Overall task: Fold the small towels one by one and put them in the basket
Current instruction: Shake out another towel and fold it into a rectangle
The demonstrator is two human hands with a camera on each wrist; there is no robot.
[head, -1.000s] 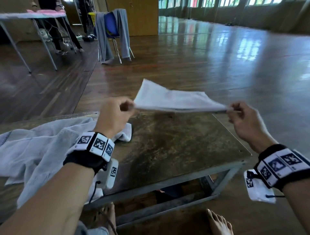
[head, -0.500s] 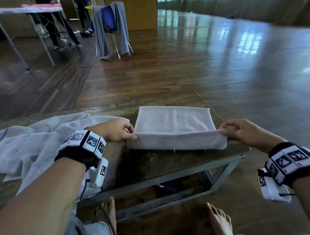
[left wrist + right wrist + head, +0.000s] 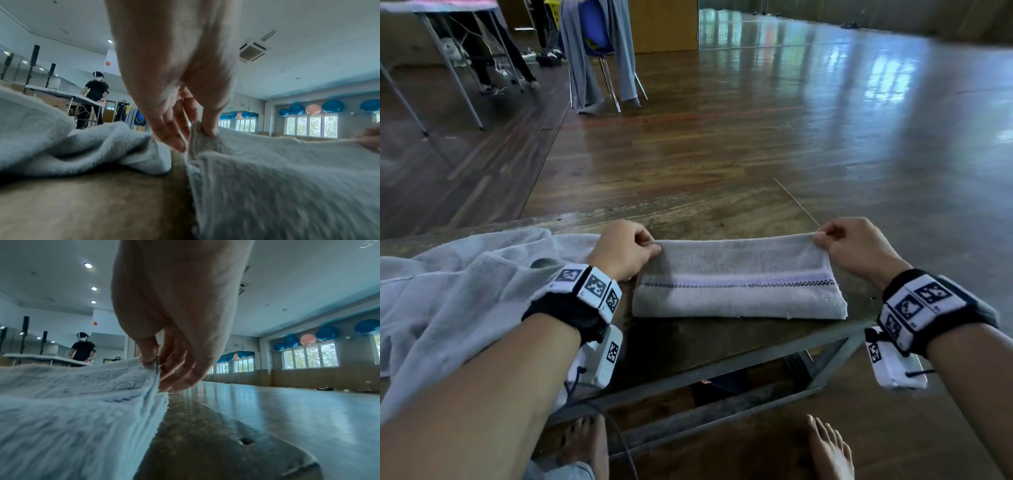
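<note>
A small pale grey towel [image 3: 736, 284] with a purple stripe lies folded into a long band on the low wooden table [image 3: 705, 212]. My left hand [image 3: 628, 248] pinches its far left corner [image 3: 197, 129], thumb against fingers. My right hand [image 3: 849, 245] pinches the far right corner [image 3: 152, 363] the same way. Both corners are lifted slightly off the table, so the far edge hangs taut between my hands. The basket is not in view.
A heap of light grey towels [image 3: 458, 284] covers the table's left part, close to my left forearm. The table's front edge and metal frame [image 3: 726, 370] are near my bare feet. A chair draped with grey cloth [image 3: 599, 51] and a folding table stand far back left.
The towel was held spread in the air, then laid down and its near edge folded over. My hands now pinch the far corners of a narrower band.
</note>
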